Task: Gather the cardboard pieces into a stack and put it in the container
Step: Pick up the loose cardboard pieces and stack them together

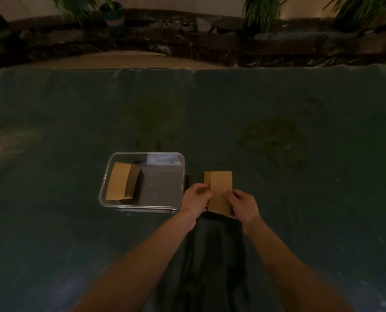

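Observation:
A small stack of brown cardboard pieces (219, 188) is held between both hands just right of the container. My left hand (196, 199) pinches its left edge and my right hand (241, 206) grips its right edge near the bottom. The pieces are slightly offset, one edge showing on the left. A clear rectangular plastic container (178, 158) sits on the dark green cloth, and another stack of cardboard (122, 184) leans tilted against its left inner wall.
Dark green cloth (277, 120) covers the table all around. A dark marble ledge (210, 41) with potted plants (261, 12) runs along the back. Dark clothing (212, 255) shows between my forearms.

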A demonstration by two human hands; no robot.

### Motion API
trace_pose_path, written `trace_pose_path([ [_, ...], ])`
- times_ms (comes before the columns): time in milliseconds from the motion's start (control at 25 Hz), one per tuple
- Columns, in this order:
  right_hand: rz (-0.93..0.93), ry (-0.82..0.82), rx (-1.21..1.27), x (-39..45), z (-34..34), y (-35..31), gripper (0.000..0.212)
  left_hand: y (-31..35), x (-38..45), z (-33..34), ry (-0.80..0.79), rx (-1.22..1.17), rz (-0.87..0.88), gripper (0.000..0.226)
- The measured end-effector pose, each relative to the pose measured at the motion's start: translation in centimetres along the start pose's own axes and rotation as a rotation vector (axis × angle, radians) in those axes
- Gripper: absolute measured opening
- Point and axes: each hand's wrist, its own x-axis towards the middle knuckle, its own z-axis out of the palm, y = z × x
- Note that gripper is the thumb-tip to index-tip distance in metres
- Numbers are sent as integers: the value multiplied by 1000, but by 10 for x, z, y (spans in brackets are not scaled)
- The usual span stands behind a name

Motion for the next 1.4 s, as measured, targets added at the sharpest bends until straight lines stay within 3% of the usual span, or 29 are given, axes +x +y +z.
trace_pose_path([
  [360, -203, 234, -517, 26, 18, -1, 27, -13, 36, 16, 212, 205, 123, 31],
  [600, -200, 250, -601, 37, 22, 0, 26, -16, 45, 17, 250, 377, 182, 31],
  [760, -149, 282, -498, 38, 24, 1, 40, -18, 51, 16, 261, 497, 200, 34],
  [920, -23, 208, -406, 43, 24, 3, 59, -19, 54, 20, 253, 505, 118, 60],
  [1080, 60, 110, -185, 46, 27, -2, 62, -10, 59, 21, 152, 296, -35, 73],
  [1280, 275, -107, 204, 40, 14, 2, 54, -6, 50, 9, 73, 78, -159, 42],
  [1400, 309, -219, 372, 23, 1, 12, 46, -13, 34, 3, -31, -93, -187, 34],
])
